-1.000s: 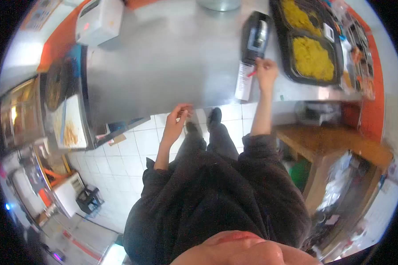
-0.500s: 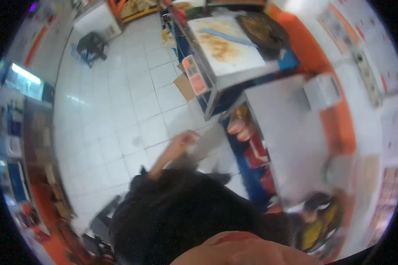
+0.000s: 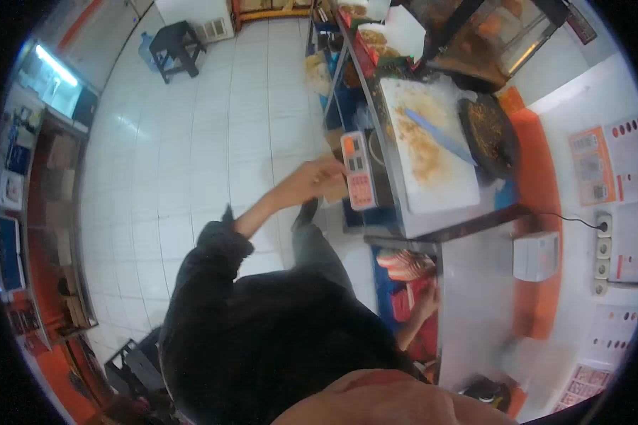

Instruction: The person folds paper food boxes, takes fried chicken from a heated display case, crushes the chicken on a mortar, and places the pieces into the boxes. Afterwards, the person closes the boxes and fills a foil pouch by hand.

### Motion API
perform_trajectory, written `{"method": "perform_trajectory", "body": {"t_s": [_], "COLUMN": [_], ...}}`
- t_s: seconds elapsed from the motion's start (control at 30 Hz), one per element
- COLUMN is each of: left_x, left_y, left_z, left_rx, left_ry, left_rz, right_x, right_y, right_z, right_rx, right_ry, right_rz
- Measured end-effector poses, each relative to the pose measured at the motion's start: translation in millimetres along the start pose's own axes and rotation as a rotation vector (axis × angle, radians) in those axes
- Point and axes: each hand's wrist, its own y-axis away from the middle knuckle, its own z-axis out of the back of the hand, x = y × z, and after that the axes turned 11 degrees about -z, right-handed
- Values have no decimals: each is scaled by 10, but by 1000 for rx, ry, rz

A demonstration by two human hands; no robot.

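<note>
Black-sleeved L arm (image 3: 262,210) out fwd, hand (image 3: 317,180) nr pink-keyed panel (image 3: 359,171).

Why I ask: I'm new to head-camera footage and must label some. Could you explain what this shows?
No robot here, just a person working bare-handed. The camera is head-worn, looking down past their dark top. The left hand is by a panel with pink keys; contact is unclear. The right hand is near red things by the edge of the metal counter. I can't tell whether either holds anything. On the table beyond, a white board bears what looks like a blue knife, beside a dark pan.
</note>
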Motion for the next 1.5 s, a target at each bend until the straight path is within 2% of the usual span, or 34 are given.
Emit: {"method": "perform_trajectory", "body": {"t_s": [0.03,0.07,0.1,0.13,0.23,0.27,0.3,0.37,0.4,0.43,0.5,0.53,0.57,0.6,0.63,0.7,0.73,0.83,0.9,0.93,0.97,1.03,1.07,1.13,1.17,1.2,1.23,1.3,1.33,1.37,1.43,1.5], "left_x": [28,54,88,181,560,663,782,1067,1200,1202,1632,1823,1932,2071,2188,2380,2460,2653,2812,2927,3045,3352,3537,3802,3840,3917,3985,4060,4091,4140,4106,4074], "left_y": [-258,-482,-673,-839,-1076,-1123,-1206,-1271,-1213,-1245,-1160,-1149,-1207,-1280,-1338,-1627,-1832,-2539,-3148,-3478,-3786,-4371,-4699,-5264,-5441,-5595,-5740,-5819,-5835,-5852,-5824,-5774], "left_z": [104,174,243,312,586,737,923,1461,1684,1951,2440,2687,2904,3123,3317,3679,3854,4306,4493,4568,4614,4595,4562,4499,4444,4422,4446,4386,4370,4379,4440,4465], "left_rx": [16,53,86,85,5,-19,-45,-94,-142,-214,-355,-345,-377,-371,-362,-347,-338,-319,-259,-239,-221,-240,-248,-246,-306,-372,-374,-270,-278,-279,-162,-115], "left_ry": [-16,-1,18,8,55,89,134,97,76,50,41,-24,-34,-26,-18,48,102,34,-38,-61,-89,97,32,-17,-125,-244,-243,-142,-207,-205,-316,-308], "left_rz": [-7,-20,-32,-43,-35,19,79,119,164,298,217,261,372,356,342,384,396,269,327,262,198,84,91,120,-5,-150,-156,-65,-121,-119,-167,-92], "right_x": [34,176,386,504,976,1156,1183,1178,1429,1705,1786,1989,2208,2429,2523,2650,2728,2932,2864,2993,2959,2885,2873,2908,2850,2864,2943,2967,2990,3031,3118,3188], "right_y": [-110,-160,-188,-288,-441,-442,-584,-914,-819,-754,-1099,-1187,-1217,-1244,-1299,-1707,-1813,-2160,-2410,-2370,-2518,-2777,-2886,-3049,-3069,-3115,-3170,-3169,-3168,-3180,-3161,-3169], "right_z": [-518,-872,-1325,-1712,-2919,-3327,-3734,-4502,-4870,-5306,-6116,-6512,-6853,-7194,-7471,-8046,-8284,-8920,-9222,-9351,-9459,-9733,-9871,-10132,-10120,-10171,-10272,-10240,-10275,-10288,-10251,-10196], "right_rx": [157,287,342,433,568,591,595,762,782,803,860,788,719,640,568,751,745,647,682,661,646,618,623,597,585,570,566,721,721,721,894,911], "right_ry": [-9,139,263,241,277,258,244,169,294,419,507,596,666,732,781,602,610,645,655,813,827,794,760,781,816,796,796,814,816,818,729,771], "right_rz": [110,107,205,179,338,302,304,365,456,548,655,895,1002,1107,1083,774,773,737,771,751,732,883,951,956,950,899,905,742,638,637,617,532]}}
